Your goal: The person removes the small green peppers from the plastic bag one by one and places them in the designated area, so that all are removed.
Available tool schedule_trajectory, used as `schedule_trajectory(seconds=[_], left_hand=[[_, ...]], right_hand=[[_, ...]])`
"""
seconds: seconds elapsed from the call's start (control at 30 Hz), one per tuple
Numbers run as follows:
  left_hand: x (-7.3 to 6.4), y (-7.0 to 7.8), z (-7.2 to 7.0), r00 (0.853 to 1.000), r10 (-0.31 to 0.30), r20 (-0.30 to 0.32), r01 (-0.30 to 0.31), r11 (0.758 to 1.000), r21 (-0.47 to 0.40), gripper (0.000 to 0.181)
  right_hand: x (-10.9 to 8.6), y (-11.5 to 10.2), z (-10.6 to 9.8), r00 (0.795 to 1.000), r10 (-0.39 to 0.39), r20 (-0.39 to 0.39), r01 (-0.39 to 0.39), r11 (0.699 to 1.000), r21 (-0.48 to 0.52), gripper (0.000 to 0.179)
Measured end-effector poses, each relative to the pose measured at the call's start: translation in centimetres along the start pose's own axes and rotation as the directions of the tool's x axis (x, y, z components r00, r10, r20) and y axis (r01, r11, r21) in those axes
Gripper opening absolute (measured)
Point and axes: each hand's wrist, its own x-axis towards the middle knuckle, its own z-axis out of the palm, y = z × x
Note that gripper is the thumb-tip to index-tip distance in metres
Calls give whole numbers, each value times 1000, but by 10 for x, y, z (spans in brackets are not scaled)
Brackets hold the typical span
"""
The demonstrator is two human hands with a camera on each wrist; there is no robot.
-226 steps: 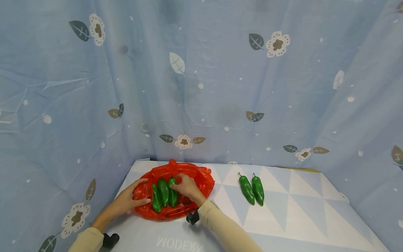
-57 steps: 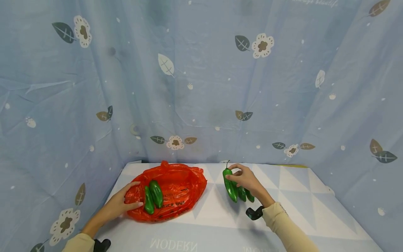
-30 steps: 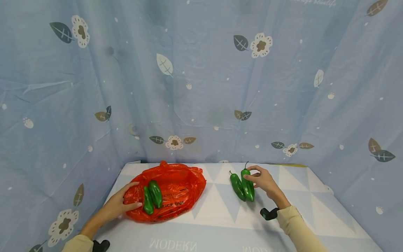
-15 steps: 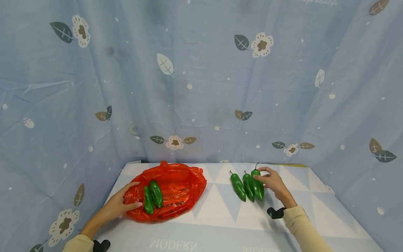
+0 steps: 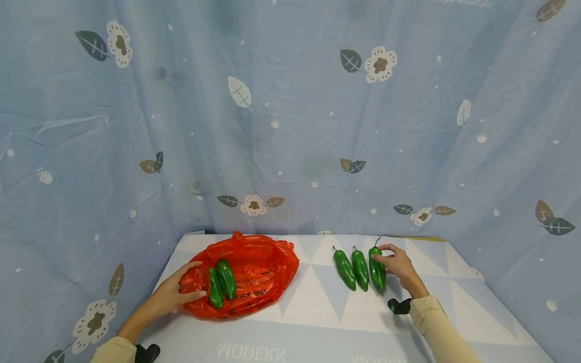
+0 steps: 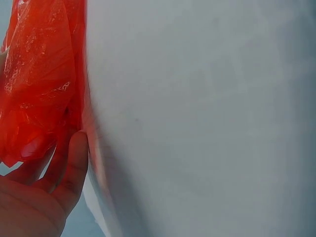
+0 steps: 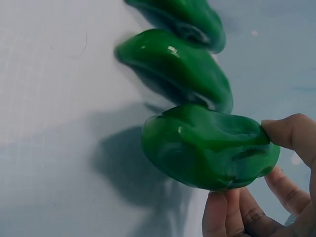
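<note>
My right hand [image 5: 396,262] pinches a green chili pepper [image 5: 377,271] near its stem end. In the right wrist view that pepper [image 7: 202,148] sits between thumb and fingers, its shadow spread on the cloth below. To its left, a second green pepper [image 5: 360,269] and a third [image 5: 344,270] lie side by side on the table. My left hand [image 5: 171,293] holds the left side of a red plastic bag [image 5: 272,272], thumb toward the front and fingers behind. Inside the open bag rest two green peppers, one slimmer [image 5: 215,288] and one fuller [image 5: 226,279].
A blue and white triangle-patterned cloth [image 5: 313,307] covers the table. Behind it and along the sides hangs a blue floral curtain [image 5: 290,126]. Black wrist devices [image 5: 399,306] sit at both cuffs.
One pepper has left the bag and joined the other two on the right. My right hand carried it over the row to the right end and lowered it. My left hand stays at the bag.
</note>
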Motion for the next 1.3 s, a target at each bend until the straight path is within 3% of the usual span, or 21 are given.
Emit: schedule_trajectory(seconds=[0.5, 0.97, 1.3], left_hand=[[0, -1, 1, 1000, 25, -11, -25, 1000, 2, 89], [0, -2, 0, 1000, 9, -4, -9, 1000, -2, 89], [0, -2, -1, 1000, 3, -1, -3, 1000, -19, 90]], right_hand=[[8, 12, 8, 999, 48, -23, -49, 999, -16, 57], [10, 19, 13, 998, 8, -59, -11, 999, -51, 56], [4, 2, 6, 995, -41, -88, 31, 994, -108, 50]])
